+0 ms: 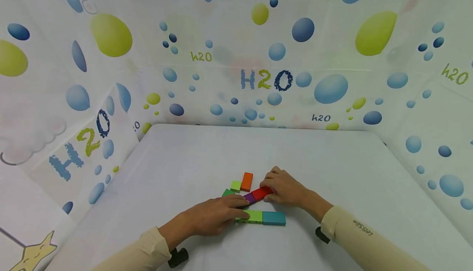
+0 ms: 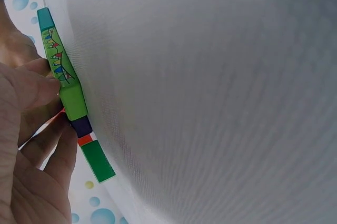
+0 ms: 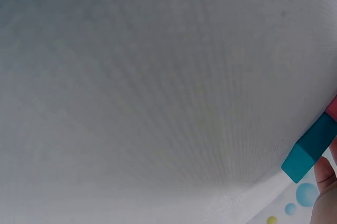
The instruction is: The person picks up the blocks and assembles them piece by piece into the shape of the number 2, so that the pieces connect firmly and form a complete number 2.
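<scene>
In the head view my left hand (image 1: 210, 217) rests over the left part of the blocks. Its thumb lies against a lime green block (image 1: 256, 217), and its fingertips touch a purple block (image 1: 250, 198). My right hand (image 1: 283, 188) pinches the far end of a red block (image 1: 260, 193), which lies slantwise, end to end with the purple one. A teal block (image 1: 274, 218) adjoins the lime green block's right end. The left wrist view shows small flags printed on the lime green block's side (image 2: 59, 58). Fingers partly hide the purple and red blocks.
Behind the hands lie an orange block (image 1: 246, 181), a small lime green block (image 1: 235, 186) and a dark green block (image 1: 228, 192), partly covered by the left hand. A white cloth (image 1: 184, 152) covers the table, with a patterned curtain (image 1: 229, 53) behind it.
</scene>
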Demonstrator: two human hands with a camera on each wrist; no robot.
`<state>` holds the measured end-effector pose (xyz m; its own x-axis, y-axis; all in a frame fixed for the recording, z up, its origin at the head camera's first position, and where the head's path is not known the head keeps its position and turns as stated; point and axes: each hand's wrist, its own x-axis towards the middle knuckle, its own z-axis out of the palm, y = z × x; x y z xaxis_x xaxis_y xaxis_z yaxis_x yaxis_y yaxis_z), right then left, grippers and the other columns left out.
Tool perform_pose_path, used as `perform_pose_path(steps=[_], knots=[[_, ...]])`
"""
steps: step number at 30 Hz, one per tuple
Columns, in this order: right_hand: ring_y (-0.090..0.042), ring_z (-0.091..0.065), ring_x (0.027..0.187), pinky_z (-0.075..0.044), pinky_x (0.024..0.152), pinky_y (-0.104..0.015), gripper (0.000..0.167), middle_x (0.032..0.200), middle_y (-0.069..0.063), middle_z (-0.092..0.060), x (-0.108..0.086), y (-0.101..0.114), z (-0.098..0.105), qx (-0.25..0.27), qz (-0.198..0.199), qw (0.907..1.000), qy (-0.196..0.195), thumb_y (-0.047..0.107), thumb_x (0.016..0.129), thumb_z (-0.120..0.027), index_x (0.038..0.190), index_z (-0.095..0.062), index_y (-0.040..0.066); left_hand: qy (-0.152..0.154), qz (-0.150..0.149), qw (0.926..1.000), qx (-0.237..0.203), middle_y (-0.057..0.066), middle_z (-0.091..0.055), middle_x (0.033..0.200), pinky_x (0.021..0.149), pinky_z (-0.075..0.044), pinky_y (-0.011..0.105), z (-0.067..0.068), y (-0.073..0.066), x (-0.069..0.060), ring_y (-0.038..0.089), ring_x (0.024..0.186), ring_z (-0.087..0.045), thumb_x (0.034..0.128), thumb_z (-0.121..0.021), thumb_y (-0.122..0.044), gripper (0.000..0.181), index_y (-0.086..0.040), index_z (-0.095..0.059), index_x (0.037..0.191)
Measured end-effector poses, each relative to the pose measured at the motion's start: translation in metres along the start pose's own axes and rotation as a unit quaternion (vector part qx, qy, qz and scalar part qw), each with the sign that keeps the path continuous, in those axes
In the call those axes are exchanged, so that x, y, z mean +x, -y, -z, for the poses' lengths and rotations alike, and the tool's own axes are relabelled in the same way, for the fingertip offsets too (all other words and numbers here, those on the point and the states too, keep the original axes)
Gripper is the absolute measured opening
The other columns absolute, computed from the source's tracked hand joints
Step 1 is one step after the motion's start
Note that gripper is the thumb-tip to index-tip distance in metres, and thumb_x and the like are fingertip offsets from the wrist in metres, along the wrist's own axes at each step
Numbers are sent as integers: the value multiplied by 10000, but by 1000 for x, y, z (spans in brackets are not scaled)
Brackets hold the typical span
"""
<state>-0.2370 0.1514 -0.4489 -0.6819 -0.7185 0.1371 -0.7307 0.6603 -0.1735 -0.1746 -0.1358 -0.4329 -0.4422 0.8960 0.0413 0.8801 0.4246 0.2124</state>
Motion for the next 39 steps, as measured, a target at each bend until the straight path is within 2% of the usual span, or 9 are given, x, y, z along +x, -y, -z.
perform_pose_path(steps=[4, 11, 15, 20, 32, 39], knots=[[-163, -495, 1079, -505, 886, -343, 397, 1102, 26, -681, 0, 0, 1, 33, -113, 9999, 56, 380, 870, -795, 1201, -714, 175, 27, 51, 10000, -9, 8, -518, 1510, 1091, -471, 382, 0, 0, 0, 196, 1418, -445, 960, -685, -99, 438, -268, -649, 1362], [-153, -485, 1122, -515, 896, -348, 643, 1198, 46, -680, -4, 2, 2, 83, -533, 9983, 232, 464, 825, -815, 1357, -620, 159, -20, 9, 10000, 39, 10, -520, 1508, 1077, -483, 383, -2, 1, -1, 204, 1416, -450, 954, -698, -110, 445, -275, -648, 1364], [-138, -477, 1131, -531, 882, -331, 702, 1203, 65, -665, -9, 0, 3, 76, -733, 9970, 234, 513, 796, -822, 1378, -601, 188, -3, 18, 10000, 56, 5, -518, 1510, 1071, -487, 385, -3, 1, -1, 204, 1419, -447, 953, -704, -123, 447, -283, -646, 1366], [-147, -482, 1133, -551, 863, -340, 748, 1223, 56, -654, -17, -4, 6, 102, -779, 9968, 138, 528, 772, -833, 1389, -589, 182, 36, 37, 10000, 40, 4, -512, 1515, 1068, -490, 384, -3, 1, -1, 205, 1421, -444, 953, -704, -124, 451, -285, -642, 1370], [-161, -478, 1152, -527, 937, -398, 726, 1216, 50, -643, -33, -9, 5, 200, -1031, 9942, 236, 506, 802, -816, 1405, -578, 181, -56, -63, 10000, 51, 19, -521, 1505, 1082, -478, 380, -4, 3, -2, 204, 1416, -450, 956, -689, -101, 436, -271, -652, 1355], [-153, -484, 1132, -537, 895, -375, 599, 1196, 51, -635, -36, -11, 5, 40, -968, 9951, 200, 475, 831, -796, 1329, -621, 192, -84, -23, 9999, 58, 14, -525, 1501, 1081, -479, 376, -4, 2, -2, 200, 1413, -451, 953, -692, -101, 435, -276, -654, 1350]])
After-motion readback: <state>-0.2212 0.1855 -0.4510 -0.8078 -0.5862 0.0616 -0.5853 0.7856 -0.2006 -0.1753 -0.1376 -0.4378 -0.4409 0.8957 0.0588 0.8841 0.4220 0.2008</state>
